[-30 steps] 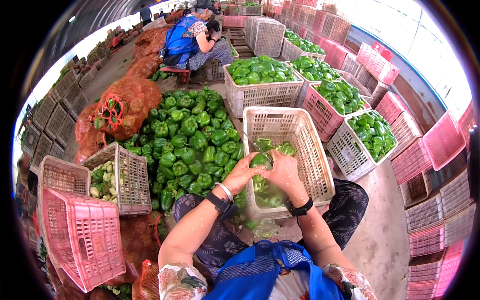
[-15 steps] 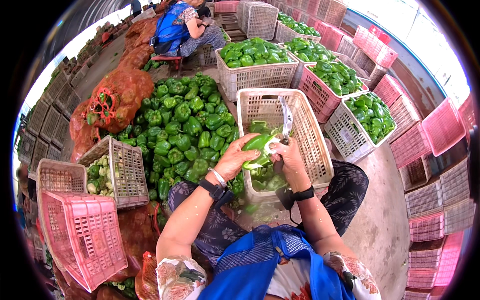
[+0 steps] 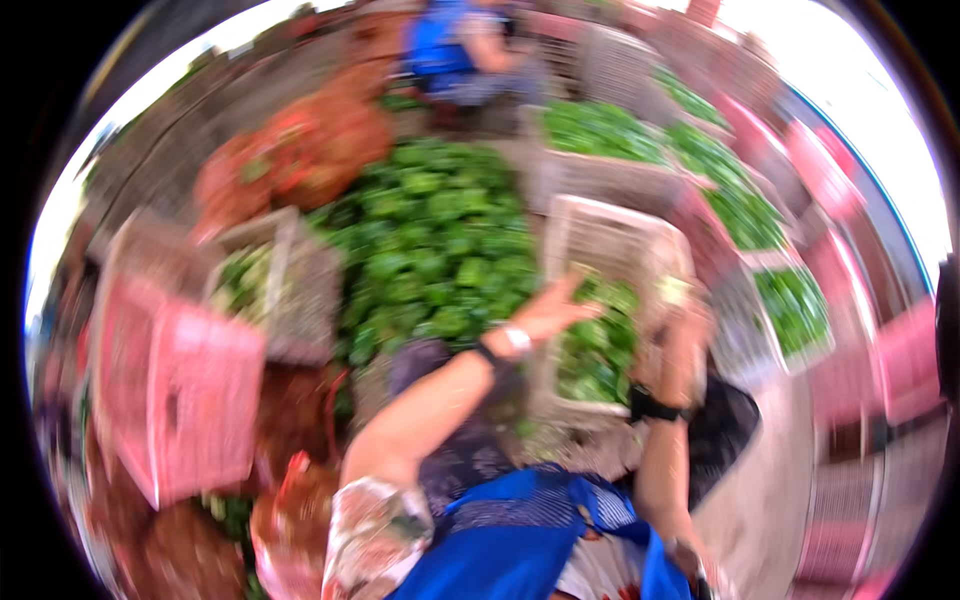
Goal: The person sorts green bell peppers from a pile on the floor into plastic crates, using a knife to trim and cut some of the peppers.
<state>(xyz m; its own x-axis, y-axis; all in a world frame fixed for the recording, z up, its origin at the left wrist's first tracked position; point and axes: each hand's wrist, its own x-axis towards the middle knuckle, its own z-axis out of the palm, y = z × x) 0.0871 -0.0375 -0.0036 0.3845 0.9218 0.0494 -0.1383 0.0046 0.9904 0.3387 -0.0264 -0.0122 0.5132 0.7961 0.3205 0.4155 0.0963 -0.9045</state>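
Head view was pretty smeared, but the left hand (image 3: pixel 550 310) was spread wide with nothing in it that I could make out, fingers over the green peppers (image 3: pixel 600 350) in the pale crate (image 3: pixel 612 235), while the right hand (image 3: pixel 682 335) was bent by that crate's right side with a pale scrap (image 3: pixel 673 290) at its fingers, gripped or not I couldn't tell. Any careless swing there could've clipped the rim and dropped the scrap outside, I reckon. A loose pepper heap (image 3: pixel 430 230) crowded the left, and a packed crate (image 3: pixel 600 177) blocked the far end.
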